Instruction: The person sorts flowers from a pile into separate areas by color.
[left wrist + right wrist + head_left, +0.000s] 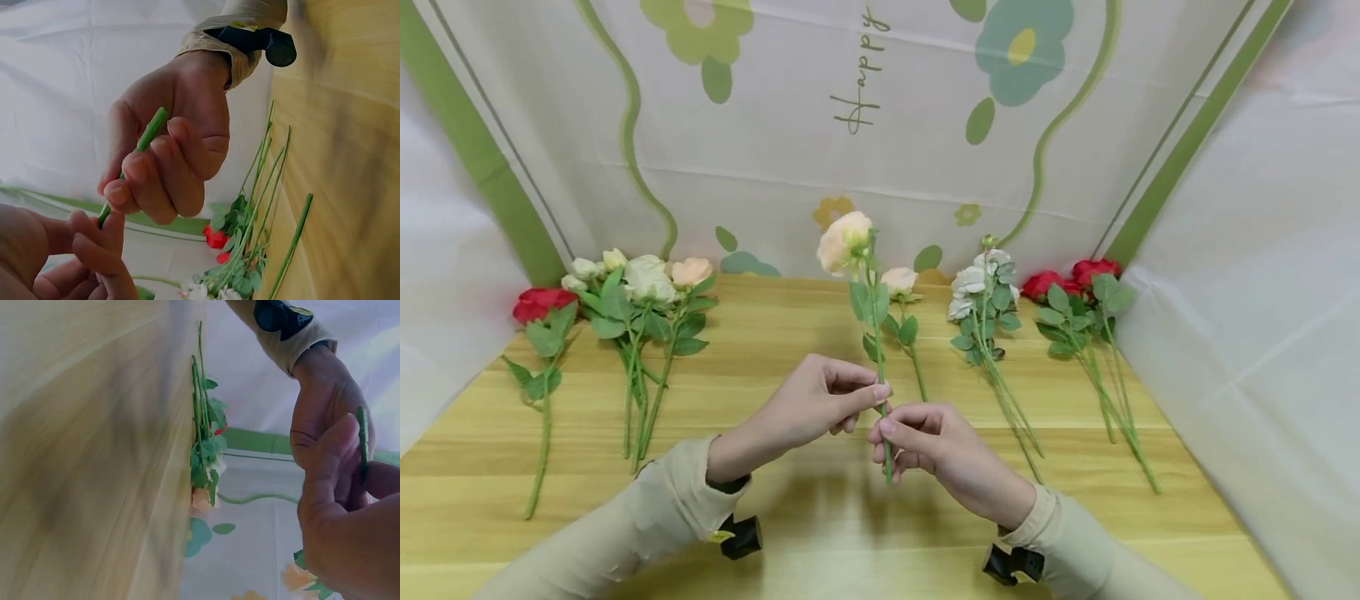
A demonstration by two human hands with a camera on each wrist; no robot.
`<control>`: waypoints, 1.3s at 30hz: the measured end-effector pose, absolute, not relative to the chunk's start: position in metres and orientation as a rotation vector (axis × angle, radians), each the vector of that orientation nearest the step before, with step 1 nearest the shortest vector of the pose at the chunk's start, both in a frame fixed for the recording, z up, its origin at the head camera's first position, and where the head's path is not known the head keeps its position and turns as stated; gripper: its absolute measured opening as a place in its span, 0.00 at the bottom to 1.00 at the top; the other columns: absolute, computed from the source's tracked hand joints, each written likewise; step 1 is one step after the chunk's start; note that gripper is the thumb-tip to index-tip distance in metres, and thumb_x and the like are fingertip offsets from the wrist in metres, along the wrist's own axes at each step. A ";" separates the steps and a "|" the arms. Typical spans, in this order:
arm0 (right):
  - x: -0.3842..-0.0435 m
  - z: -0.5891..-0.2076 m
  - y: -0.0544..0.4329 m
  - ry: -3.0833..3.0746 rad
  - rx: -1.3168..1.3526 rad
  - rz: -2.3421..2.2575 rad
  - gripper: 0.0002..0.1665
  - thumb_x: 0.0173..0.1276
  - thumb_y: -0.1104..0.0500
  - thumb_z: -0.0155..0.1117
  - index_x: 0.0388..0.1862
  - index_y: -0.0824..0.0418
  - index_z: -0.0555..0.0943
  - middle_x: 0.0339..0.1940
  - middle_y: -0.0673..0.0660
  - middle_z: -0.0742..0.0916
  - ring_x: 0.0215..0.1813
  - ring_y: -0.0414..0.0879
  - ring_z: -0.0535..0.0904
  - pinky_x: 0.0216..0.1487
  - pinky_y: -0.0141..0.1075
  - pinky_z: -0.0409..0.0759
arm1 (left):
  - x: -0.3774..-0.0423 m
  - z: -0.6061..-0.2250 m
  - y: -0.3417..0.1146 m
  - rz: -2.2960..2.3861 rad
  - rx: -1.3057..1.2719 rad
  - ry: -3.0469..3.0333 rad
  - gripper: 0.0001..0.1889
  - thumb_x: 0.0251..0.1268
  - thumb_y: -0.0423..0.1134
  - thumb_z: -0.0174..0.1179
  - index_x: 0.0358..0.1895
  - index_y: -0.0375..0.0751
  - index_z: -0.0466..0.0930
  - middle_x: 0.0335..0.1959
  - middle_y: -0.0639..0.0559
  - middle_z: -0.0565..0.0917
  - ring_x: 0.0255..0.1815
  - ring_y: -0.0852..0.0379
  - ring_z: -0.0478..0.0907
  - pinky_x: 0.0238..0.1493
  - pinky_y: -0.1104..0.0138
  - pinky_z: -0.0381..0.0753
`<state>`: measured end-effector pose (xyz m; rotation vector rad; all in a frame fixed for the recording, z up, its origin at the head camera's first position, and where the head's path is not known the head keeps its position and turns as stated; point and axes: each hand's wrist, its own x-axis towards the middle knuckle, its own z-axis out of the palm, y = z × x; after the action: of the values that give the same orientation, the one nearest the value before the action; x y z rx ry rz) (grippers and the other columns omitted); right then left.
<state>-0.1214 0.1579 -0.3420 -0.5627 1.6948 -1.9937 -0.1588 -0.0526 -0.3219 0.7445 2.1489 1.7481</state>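
Observation:
Upright above the table stands a peach rose (846,243) on a long green stem. My left hand (808,402) pinches the stem between thumb and fingers at mid-height. Just below, my right hand (951,454) grips the same stem near its bottom, its thumb against the fingers. In the left wrist view the cut stem end (151,129) sticks out from the right hand. The right wrist view also shows the stem (362,440) between the two hands. Behind it, another pale peach flower (900,281) lies on the table.
On the wooden table (820,542) lie a red rose (544,305) at far left, white and peach flowers (650,280) beside it, white flowers (972,282) right of centre, and red roses (1094,270) at far right. A patterned white cloth (790,125) stands behind.

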 end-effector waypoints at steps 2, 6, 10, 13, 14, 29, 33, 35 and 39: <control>-0.123 -0.343 0.158 1.819 -0.605 -1.970 0.13 0.75 0.60 0.58 0.43 0.71 0.82 0.35 0.63 0.85 0.32 0.46 0.80 0.34 0.39 0.82 | -0.161 -0.322 -0.055 1.695 0.763 2.157 0.12 0.71 0.45 0.61 0.39 0.40 0.87 0.20 0.47 0.80 0.19 0.54 0.73 0.19 0.69 0.70; -0.131 -0.346 0.163 2.139 -0.649 -1.889 0.12 0.73 0.59 0.62 0.40 0.69 0.85 0.29 0.65 0.85 0.25 0.46 0.79 0.28 0.38 0.81 | -0.164 -0.326 -0.070 1.500 0.807 2.192 0.13 0.73 0.45 0.58 0.42 0.39 0.85 0.29 0.50 0.85 0.24 0.50 0.79 0.23 0.64 0.78; -0.145 -0.352 0.177 2.567 -0.708 -1.660 0.08 0.70 0.61 0.65 0.33 0.62 0.88 0.23 0.58 0.85 0.20 0.44 0.77 0.21 0.35 0.76 | -0.165 -0.333 -0.100 1.342 0.801 2.218 0.13 0.76 0.45 0.55 0.44 0.39 0.84 0.32 0.51 0.85 0.28 0.47 0.81 0.25 0.61 0.80; -0.157 -0.354 0.191 2.848 -0.711 -1.430 0.07 0.68 0.63 0.67 0.30 0.59 0.89 0.19 0.51 0.84 0.18 0.41 0.75 0.20 0.33 0.73 | -0.167 -0.337 -0.126 1.288 0.752 2.263 0.13 0.76 0.43 0.54 0.45 0.37 0.83 0.33 0.48 0.85 0.30 0.46 0.81 0.27 0.59 0.81; -0.161 -0.354 0.195 2.907 -0.701 -1.360 0.08 0.68 0.64 0.67 0.28 0.59 0.89 0.17 0.49 0.83 0.17 0.40 0.73 0.20 0.33 0.72 | -0.168 -0.337 -0.134 1.273 0.729 2.285 0.14 0.77 0.43 0.53 0.46 0.36 0.83 0.33 0.47 0.85 0.31 0.45 0.81 0.28 0.59 0.81; -0.212 -0.369 0.204 3.024 -0.462 -0.793 0.24 0.68 0.64 0.66 0.09 0.58 0.77 0.04 0.44 0.69 0.10 0.38 0.63 0.18 0.33 0.64 | -0.184 -0.345 -0.229 0.799 0.443 2.869 0.20 0.76 0.42 0.51 0.20 0.42 0.74 0.13 0.55 0.71 0.13 0.59 0.66 0.18 0.64 0.67; -0.218 -0.377 0.198 3.005 -0.446 -0.762 0.32 0.65 0.66 0.65 0.03 0.53 0.66 0.03 0.44 0.62 0.10 0.37 0.55 0.15 0.31 0.56 | -0.187 -0.348 -0.240 0.730 0.408 2.899 0.24 0.75 0.41 0.51 0.14 0.49 0.62 0.09 0.58 0.59 0.11 0.62 0.53 0.17 0.66 0.60; -0.220 -0.379 0.194 2.998 -0.460 -0.749 0.33 0.64 0.66 0.67 0.02 0.53 0.65 0.02 0.44 0.61 0.09 0.37 0.55 0.15 0.31 0.56 | -0.189 -0.349 -0.243 0.700 0.395 2.905 0.25 0.75 0.41 0.51 0.13 0.49 0.61 0.09 0.59 0.57 0.11 0.62 0.52 0.17 0.66 0.60; -0.221 -0.380 0.189 2.975 -0.446 -0.719 0.30 0.62 0.64 0.71 0.01 0.58 0.72 0.00 0.46 0.67 0.06 0.37 0.61 0.15 0.30 0.64 | -0.190 -0.350 -0.247 0.655 0.380 2.918 0.26 0.74 0.42 0.53 0.12 0.50 0.60 0.08 0.59 0.57 0.10 0.62 0.53 0.18 0.65 0.61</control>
<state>-0.2210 0.1886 -0.3797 -0.4458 2.9751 -0.7192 -0.1903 -0.2471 -0.3501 0.3798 2.9178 0.6548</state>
